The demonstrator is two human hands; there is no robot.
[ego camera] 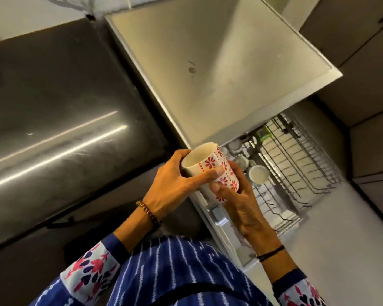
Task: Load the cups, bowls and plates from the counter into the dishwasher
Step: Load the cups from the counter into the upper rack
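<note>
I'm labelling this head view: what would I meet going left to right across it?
Steel surface → left hand → flowered cup → wire dishwasher rack. Right hand overlaps the cup, so omitted.

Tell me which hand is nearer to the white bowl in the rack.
Right. The right hand, under the cup, is beside the bowl; the left hand grips the cup's rim side, farther off.
</note>
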